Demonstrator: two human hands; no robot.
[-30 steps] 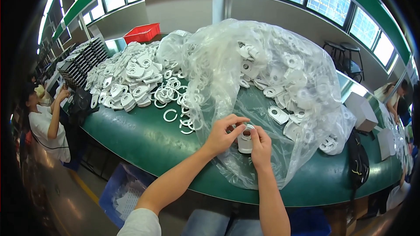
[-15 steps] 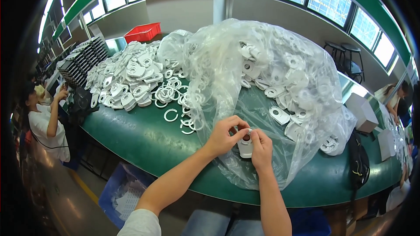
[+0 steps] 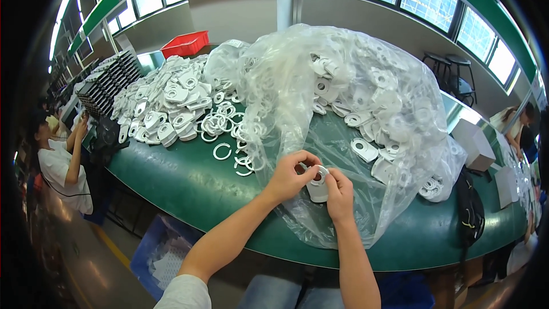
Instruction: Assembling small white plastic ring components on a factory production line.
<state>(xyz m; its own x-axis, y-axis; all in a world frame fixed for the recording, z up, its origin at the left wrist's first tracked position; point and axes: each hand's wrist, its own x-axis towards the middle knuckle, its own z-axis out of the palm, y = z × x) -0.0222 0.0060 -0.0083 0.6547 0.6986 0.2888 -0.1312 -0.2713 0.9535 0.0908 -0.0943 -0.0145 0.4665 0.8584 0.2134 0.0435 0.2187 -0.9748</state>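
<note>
A big clear bag point(image 3: 354, 109) lay slumped open on the green bench point(image 3: 171, 177), stuffed with white plastic plates point(image 3: 366, 149), each with a round hole. Left of it, more plates sat in a loose heap point(image 3: 166, 103), with a scatter of white rings point(image 3: 220, 126) between heap and bag. Behind the heap stood a red crate point(image 3: 186, 43); I could not see what it held. Dark trays point(image 3: 108, 77) were stacked at the bench's far left end. Below the near edge stood a blue bin point(image 3: 157, 249) with some white pieces in it.

Both hands met over the bag's near flap. The left hand point(image 3: 289, 177) was closed, fingertips pinching the top of 1 plate point(image 3: 318, 186), right at its ring. The right hand point(image 3: 340, 194) gripped the same plate from the side, thumb on its face.

Against half a second before, the plate stood at the same spot, the left fingers curled tighter over its top. Another person point(image 3: 60, 160) stood at the bench's left end.
</note>
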